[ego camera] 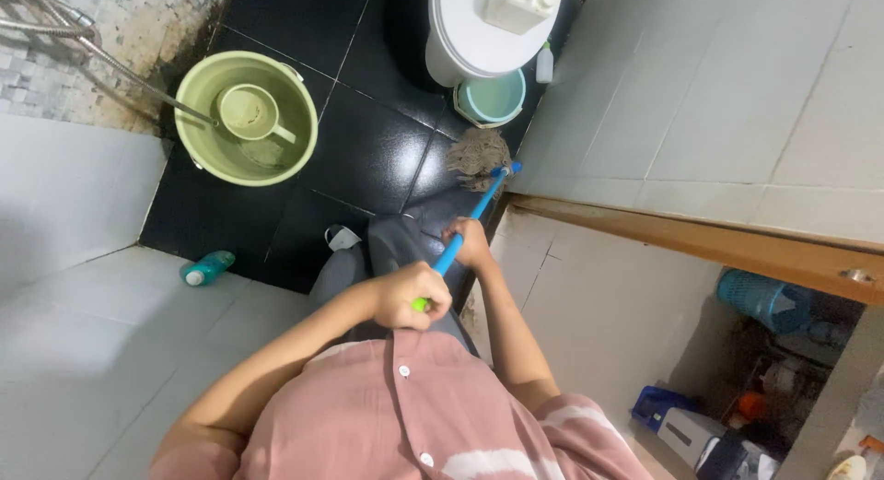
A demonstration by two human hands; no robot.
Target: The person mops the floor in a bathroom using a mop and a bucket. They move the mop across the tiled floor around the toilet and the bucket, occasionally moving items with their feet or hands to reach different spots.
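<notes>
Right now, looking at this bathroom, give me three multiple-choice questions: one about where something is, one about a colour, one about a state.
1. Where is the mop head?
A. in the green bucket
B. on the dark floor by the toilet
C. on the toilet lid

2. What colour is the mop handle?
A. blue
B. red
C. white

3. How do the hands hold the handle?
A. only one grips it
B. neither touches it
C. both grip it

Answers:
1 B: the mop head lies on the black floor just below the toilet and the small pail.
2 A: the handle is blue, with a green end.
3 C: the left hand grips the green end and the right hand grips lower down.
</notes>
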